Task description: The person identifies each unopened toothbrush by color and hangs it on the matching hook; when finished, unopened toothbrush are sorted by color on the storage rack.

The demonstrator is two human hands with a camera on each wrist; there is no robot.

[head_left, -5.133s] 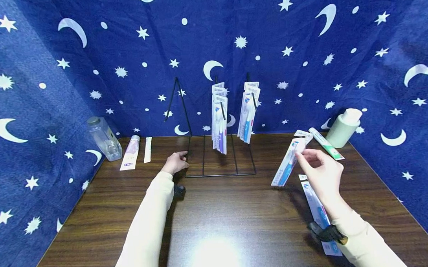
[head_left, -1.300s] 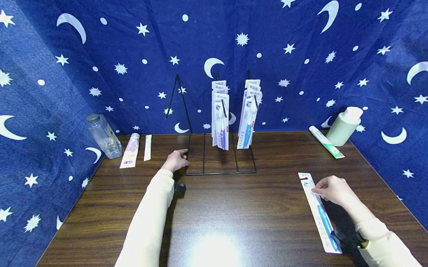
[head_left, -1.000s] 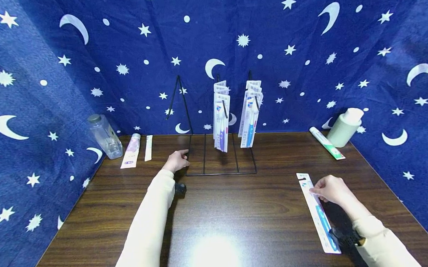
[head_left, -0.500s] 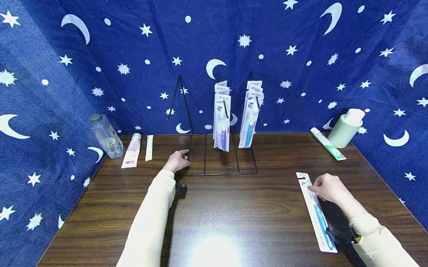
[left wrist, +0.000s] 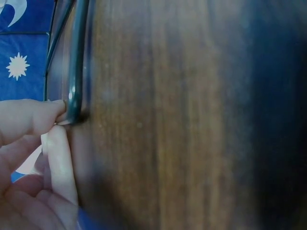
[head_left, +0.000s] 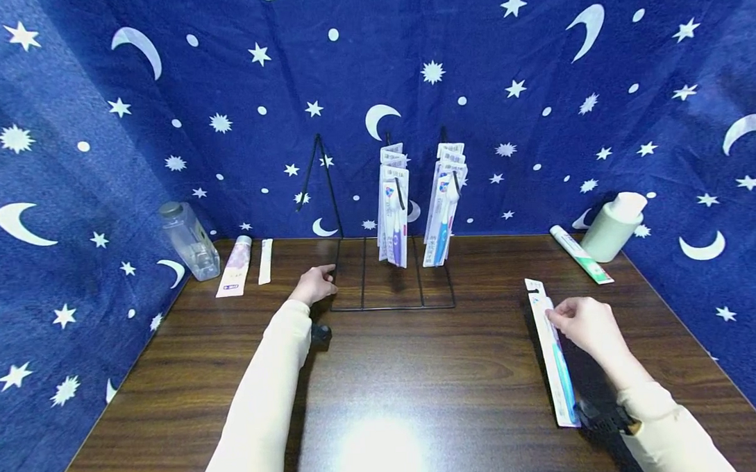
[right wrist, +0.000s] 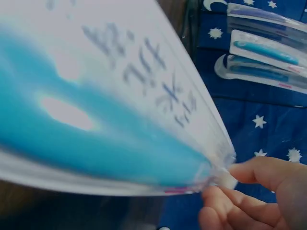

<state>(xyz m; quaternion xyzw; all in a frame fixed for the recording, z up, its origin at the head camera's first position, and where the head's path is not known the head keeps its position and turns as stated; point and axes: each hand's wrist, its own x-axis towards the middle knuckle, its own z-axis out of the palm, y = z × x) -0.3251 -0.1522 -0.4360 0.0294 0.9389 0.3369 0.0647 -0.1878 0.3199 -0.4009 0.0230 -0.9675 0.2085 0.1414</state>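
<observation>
My right hand (head_left: 589,326) pinches a packaged toothbrush (head_left: 554,365) with a blue handle near its upper end. The pack tilts off the wood, its shadow along its left side; up close it fills much of the right wrist view, pinched between thumb and fingers (right wrist: 254,191). My left hand (head_left: 313,285) holds the front left part of a black wire display rack (head_left: 389,309), thumb and finger at a rod corner in the left wrist view. Toothbrush packs with a purple one in front (head_left: 396,225) hang on the middle hook, blue ones (head_left: 441,223) on the right hook. The left hook (head_left: 307,174) is bare.
On the left stand a clear bottle (head_left: 191,242), a purple-white tube (head_left: 234,267) and a slim white packet (head_left: 265,262). To the right lie a green-white toothpaste tube (head_left: 581,254) and a pale green bottle (head_left: 610,231). A starry blue cloth (head_left: 272,80) backs the table.
The toothbrush pack my right hand carried earlier is gone from it, and the right hook's front pack looks different. My right hand has since lifted the other pack off the table. Left hand stays.
</observation>
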